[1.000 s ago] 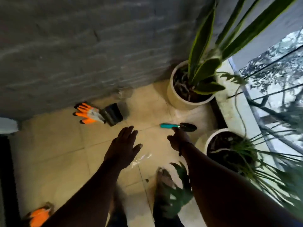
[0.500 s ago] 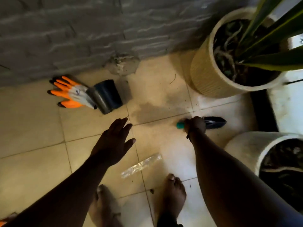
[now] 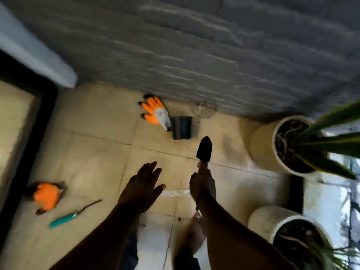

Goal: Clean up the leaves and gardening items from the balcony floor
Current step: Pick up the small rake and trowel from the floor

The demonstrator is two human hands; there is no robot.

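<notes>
Right hand [image 3: 202, 185] grips the trowel [image 3: 204, 148] by its handle, dark blade pointing away toward the wall. Left hand [image 3: 144, 184] hovers beside it, fingers straight, holding nothing. Still on the floor: orange glove [image 3: 154, 112] touching a small black pot [image 3: 182, 127], ahead of both hands, just beyond the trowel tip. Second orange glove [image 3: 46, 194] and a teal-handled tool [image 3: 72, 215] lie well left of the left hand, tool's long axis running diagonally. The free left hand is nearer those, likely next.
</notes>
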